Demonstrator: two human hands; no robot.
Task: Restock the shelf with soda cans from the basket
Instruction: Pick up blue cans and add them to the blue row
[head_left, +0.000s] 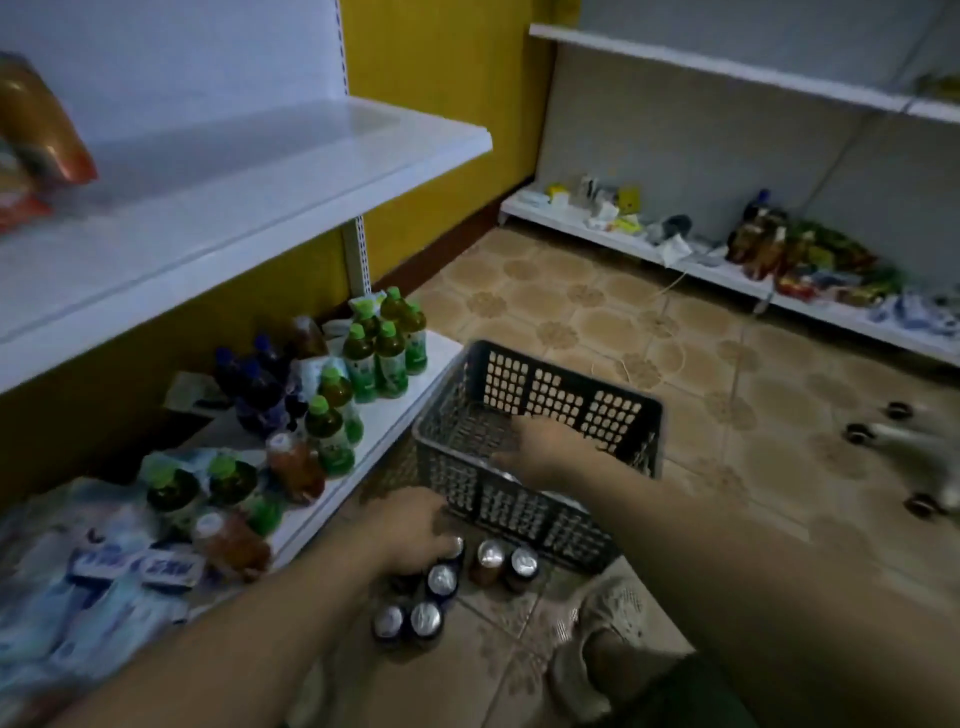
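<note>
A grey slotted plastic basket (524, 499) sits on the tiled floor beside the low shelf. Several soda cans (441, 579) stand upright on the floor in front of it, silver tops up, some dark and some brown (491, 561). My left hand (410, 530) rests on top of one dark can at the cluster's far edge, fingers curled over it. My right hand (540, 441) reaches down into the basket, its fingers hidden behind the basket wall. The bare white upper shelf (234, 171) is at the upper left.
The bottom shelf (405, 400) holds green-capped tea bottles (374, 353), dark blue bottles and wrapped packs. An orange snack bag (36, 135) lies on the upper shelf's left end. A far shelf (727, 270) carries mixed goods. Chair castors (893, 447) stand at right; my shoe (597, 623) below.
</note>
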